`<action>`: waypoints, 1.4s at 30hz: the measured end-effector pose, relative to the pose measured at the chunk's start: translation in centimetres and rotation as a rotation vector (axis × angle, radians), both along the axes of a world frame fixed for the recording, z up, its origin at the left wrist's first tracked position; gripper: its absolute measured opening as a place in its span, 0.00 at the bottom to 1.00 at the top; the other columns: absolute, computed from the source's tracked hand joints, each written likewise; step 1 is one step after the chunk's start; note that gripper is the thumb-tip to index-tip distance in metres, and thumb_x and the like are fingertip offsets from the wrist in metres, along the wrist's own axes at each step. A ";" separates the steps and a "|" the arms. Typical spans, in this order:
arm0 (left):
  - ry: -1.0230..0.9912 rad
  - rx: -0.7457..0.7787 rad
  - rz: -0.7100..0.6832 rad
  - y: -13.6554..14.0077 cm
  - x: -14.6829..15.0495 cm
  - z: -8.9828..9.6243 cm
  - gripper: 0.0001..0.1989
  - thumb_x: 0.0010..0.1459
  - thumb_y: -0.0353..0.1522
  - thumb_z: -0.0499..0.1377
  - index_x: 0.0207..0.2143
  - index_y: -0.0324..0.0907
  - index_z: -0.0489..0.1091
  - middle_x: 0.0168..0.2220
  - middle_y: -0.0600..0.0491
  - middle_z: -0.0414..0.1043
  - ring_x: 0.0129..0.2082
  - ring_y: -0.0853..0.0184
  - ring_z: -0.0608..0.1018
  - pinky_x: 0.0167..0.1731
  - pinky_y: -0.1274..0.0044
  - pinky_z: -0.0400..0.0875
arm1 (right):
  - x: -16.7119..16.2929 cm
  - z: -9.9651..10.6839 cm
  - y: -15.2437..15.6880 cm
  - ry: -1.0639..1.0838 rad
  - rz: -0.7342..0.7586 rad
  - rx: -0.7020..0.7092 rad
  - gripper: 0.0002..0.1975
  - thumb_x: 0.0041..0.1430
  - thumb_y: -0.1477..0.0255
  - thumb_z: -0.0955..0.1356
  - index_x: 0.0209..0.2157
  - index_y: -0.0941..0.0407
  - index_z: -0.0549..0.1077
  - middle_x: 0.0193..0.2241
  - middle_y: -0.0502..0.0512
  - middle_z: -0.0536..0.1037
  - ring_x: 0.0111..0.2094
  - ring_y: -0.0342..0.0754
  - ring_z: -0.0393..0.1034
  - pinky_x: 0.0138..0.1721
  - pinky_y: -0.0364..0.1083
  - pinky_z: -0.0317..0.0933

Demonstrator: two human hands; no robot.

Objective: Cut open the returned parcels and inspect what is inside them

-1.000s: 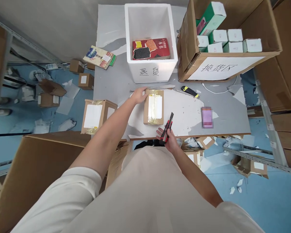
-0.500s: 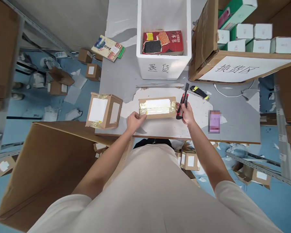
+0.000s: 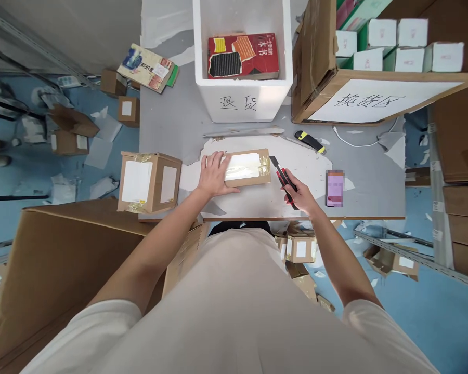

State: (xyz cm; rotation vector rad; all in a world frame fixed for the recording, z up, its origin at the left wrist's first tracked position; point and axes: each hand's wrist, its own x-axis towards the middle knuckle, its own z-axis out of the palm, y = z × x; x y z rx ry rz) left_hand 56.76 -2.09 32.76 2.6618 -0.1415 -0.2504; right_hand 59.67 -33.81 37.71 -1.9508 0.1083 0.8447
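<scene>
A small taped cardboard box (image 3: 245, 174) with a white label lies on the table in front of me. My left hand (image 3: 212, 175) grips its left end, fingers over the top and thumb along the near side. In my right hand (image 3: 301, 197) is a red and black utility knife (image 3: 283, 179). Its dark tip points up and left, close to the box's right end. A larger taped cardboard box (image 3: 150, 182) stands to the left of my left hand.
A white foam box (image 3: 244, 101) holding a red book (image 3: 265, 54) stands behind. At the back right, a carton (image 3: 315, 57) contains several white-ended boxes. A yellow and black cutter (image 3: 310, 142) and a phone (image 3: 335, 188) lie to the right. A big open carton (image 3: 74, 270) is at lower left.
My left hand has shifted from the small box's near corner to over its left end. My right hand has drawn away from the right end, and the knife now tilts toward the box.
</scene>
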 end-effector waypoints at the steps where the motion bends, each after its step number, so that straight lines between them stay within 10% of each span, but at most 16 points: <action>1: -0.002 0.003 0.009 -0.1 0.0 0.0 0.57 0.37 0.59 0.63 0.64 0.39 0.51 0.64 0.34 0.50 0.64 0.39 0.53 0.62 0.52 0.38 | 0.0 0.0 0.1 0.009 0.003 0.005 0.35 0.59 0.60 0.64 0.67 0.47 0.52 0.37 0.52 0.75 0.21 0.38 0.67 0.21 0.42 0.67; 28: -0.124 -0.093 0.072 -0.2 0.1 -2.4 0.57 0.32 0.61 0.64 0.60 0.39 0.58 0.61 0.34 0.56 0.61 0.40 0.59 0.60 0.55 0.49 | 0.7 1.7 -4.2 0.266 0.229 0.036 0.33 0.60 0.66 0.66 0.66 0.44 0.54 0.25 0.45 0.70 0.17 0.36 0.63 0.17 0.39 0.60; 33: -0.131 -0.183 0.096 0.2 0.1 -2.4 0.58 0.32 0.62 0.64 0.61 0.40 0.57 0.63 0.35 0.53 0.64 0.37 0.54 0.61 0.51 0.44 | -1.1 1.1 -5.1 0.142 0.043 0.052 0.38 0.57 0.60 0.68 0.66 0.46 0.51 0.30 0.48 0.75 0.19 0.39 0.66 0.18 0.42 0.64; 39: -0.228 -0.416 0.481 0.3 -3.7 -3.0 0.60 0.35 0.53 0.69 0.66 0.40 0.47 0.68 0.36 0.40 0.68 0.45 0.46 0.65 0.57 0.45 | -0.6 -3.3 0.7 -0.061 -0.333 0.131 0.33 0.40 0.58 0.75 0.48 0.54 0.67 0.30 0.48 0.75 0.23 0.42 0.71 0.22 0.43 0.66; 42: 0.011 -0.659 0.662 -0.5 -6.7 -4.6 0.53 0.38 0.48 0.69 0.63 0.41 0.53 0.63 0.37 0.57 0.61 0.49 0.64 0.57 0.59 0.63 | 0.1 -5.1 4.1 -0.010 -0.341 0.208 0.29 0.35 0.62 0.76 0.39 0.53 0.65 0.23 0.42 0.71 0.20 0.42 0.69 0.20 0.42 0.64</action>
